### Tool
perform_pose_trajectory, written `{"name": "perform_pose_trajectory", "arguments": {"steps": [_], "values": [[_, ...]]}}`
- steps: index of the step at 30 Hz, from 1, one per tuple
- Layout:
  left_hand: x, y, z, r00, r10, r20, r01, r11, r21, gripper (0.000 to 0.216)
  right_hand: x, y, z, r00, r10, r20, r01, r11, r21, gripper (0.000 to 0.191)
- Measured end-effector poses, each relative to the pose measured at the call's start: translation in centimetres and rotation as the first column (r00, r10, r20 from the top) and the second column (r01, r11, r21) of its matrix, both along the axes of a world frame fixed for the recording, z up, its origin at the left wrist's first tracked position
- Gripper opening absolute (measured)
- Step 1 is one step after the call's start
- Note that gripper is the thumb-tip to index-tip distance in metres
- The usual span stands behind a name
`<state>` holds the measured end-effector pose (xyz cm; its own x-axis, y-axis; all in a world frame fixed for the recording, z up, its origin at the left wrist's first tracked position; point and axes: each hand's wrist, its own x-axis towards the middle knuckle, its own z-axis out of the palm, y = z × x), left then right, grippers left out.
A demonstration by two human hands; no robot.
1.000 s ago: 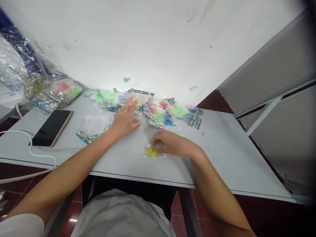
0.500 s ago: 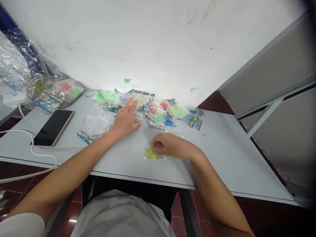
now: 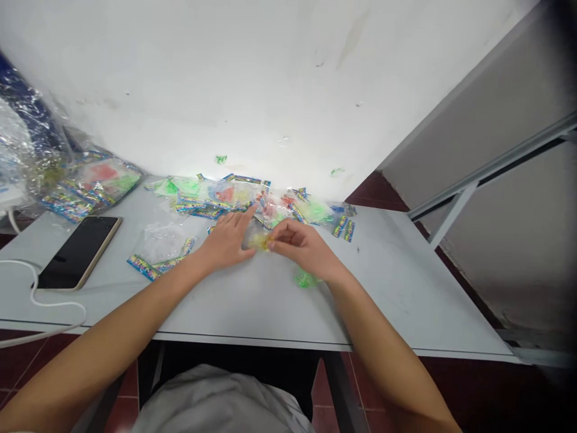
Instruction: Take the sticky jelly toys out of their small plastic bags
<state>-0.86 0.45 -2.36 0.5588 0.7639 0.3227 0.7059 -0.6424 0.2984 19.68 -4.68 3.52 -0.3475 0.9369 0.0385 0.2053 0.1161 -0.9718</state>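
Observation:
My right hand (image 3: 300, 245) pinches a small clear packet of yellow rubber bands (image 3: 260, 240) and holds it just above the grey table (image 3: 396, 288). My left hand (image 3: 228, 239) lies flat with fingers stretched out, right beside the yellow packet, its fingertips at the edge of a pile of colourful rubber-band packets (image 3: 252, 201). A green packet (image 3: 305, 279) lies under my right wrist. A clear packet with a printed header (image 3: 160, 246) lies left of my left hand.
A phone (image 3: 79, 251) lies at the left with a white cable (image 3: 42, 300) near the table's front edge. A big plastic bag of packets (image 3: 85, 183) sits at the back left. The white wall is close behind; a metal frame (image 3: 455, 201) stands to the right.
My right hand lifted the yellow packet from the table's front and carried it up and left to my left hand. The green packet beneath is now uncovered. The view shifted slightly.

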Motion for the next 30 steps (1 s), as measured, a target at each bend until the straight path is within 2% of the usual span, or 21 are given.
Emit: {"name": "perform_pose_trajectory", "arguments": {"steps": [2,4,8,11,16,19,27,30], "values": [[0.2,-0.2,0.0,1.0,-0.017,-0.004,0.017,1.0,0.001,0.087,0.0,0.5,-0.5,0.987,-0.156,-0.043,0.158,0.986,0.043,0.021],[0.3,-0.3,0.0,1.0,-0.016,0.004,0.016,1.0,-0.009,0.087,0.0,0.8,-1.1,0.96,-0.279,-0.017,0.279,0.956,0.086,0.021],[0.2,-0.2,0.1,1.0,0.01,0.02,-0.01,1.0,-0.029,0.088,0.3,1.1,-1.6,0.905,-0.402,0.138,0.374,0.908,0.191,0.018],[0.2,-0.2,0.1,0.999,0.012,0.036,-0.011,0.999,-0.036,0.087,0.4,1.0,-1.5,0.875,-0.412,0.254,0.348,0.9,0.261,0.016],[0.3,-0.2,0.0,0.997,0.025,0.077,-0.017,0.995,-0.098,0.091,0.1,0.7,-1.2,0.844,-0.336,0.418,0.222,0.929,0.297,0.017],[0.4,-0.2,0.1,0.997,0.028,0.077,-0.018,0.991,-0.132,0.093,0.0,0.7,-1.2,0.829,-0.324,0.456,0.207,0.935,0.289,0.02],[0.6,-0.7,0.4,0.999,0.002,0.036,0.002,0.994,-0.113,0.09,0.2,1.0,-1.3,0.821,-0.286,0.495,0.157,0.945,0.285,0.019],[0.7,-0.8,0.5,1.0,-0.009,0.017,0.011,0.995,-0.101,0.089,0.2,1.1,-1.5,0.805,-0.312,0.504,0.176,0.938,0.3,0.02]]}}
